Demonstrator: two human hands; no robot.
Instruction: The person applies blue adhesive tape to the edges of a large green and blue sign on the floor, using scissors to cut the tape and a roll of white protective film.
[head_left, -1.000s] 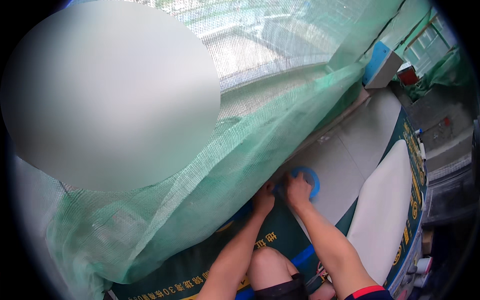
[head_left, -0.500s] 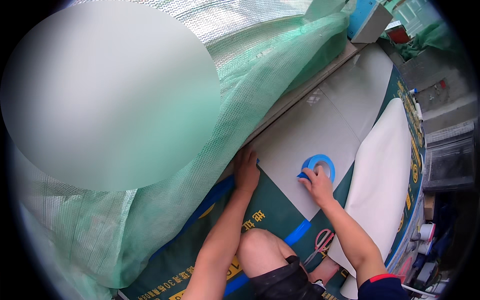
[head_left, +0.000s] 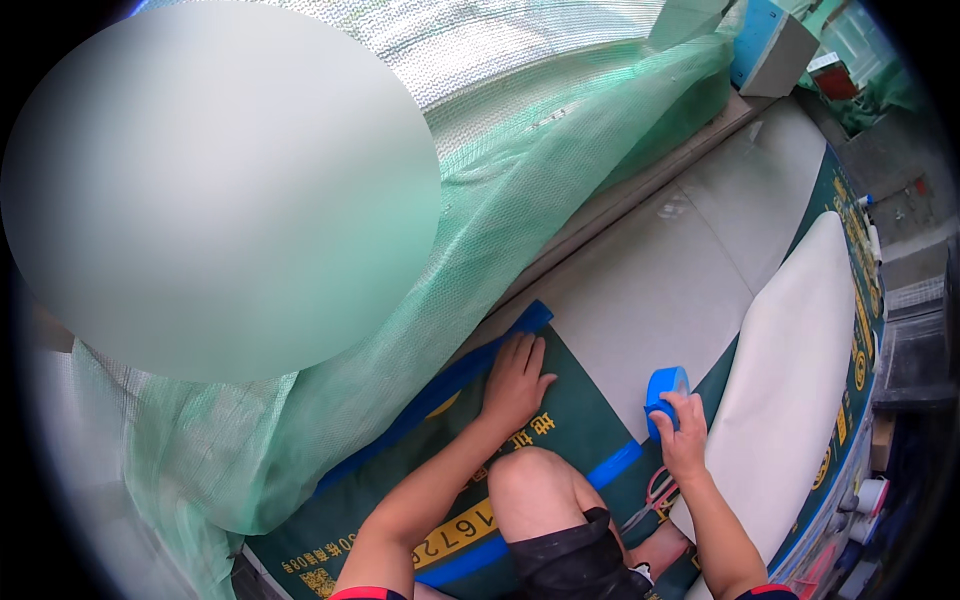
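- Left hand (head_left: 512, 388): palm down on dark green sheet (head_left: 575, 395), fingers nearly together, thumb out to the side; fingertips at or just beside the long blue strip (head_left: 535, 316), whose end lies at one o'clock.
- Right hand (head_left: 685, 440): thumb and fingers pinch the blue tape roll (head_left: 664, 382), three o'clock from the left hand (height over the floor: can't tell).
- Judgement: firm, even finger strokes toward the strip's one-o'clock end should bed it without creases; keep the roll lifted clear.
- Scissors (head_left: 657, 495): near, seven o'clock from the right hand.
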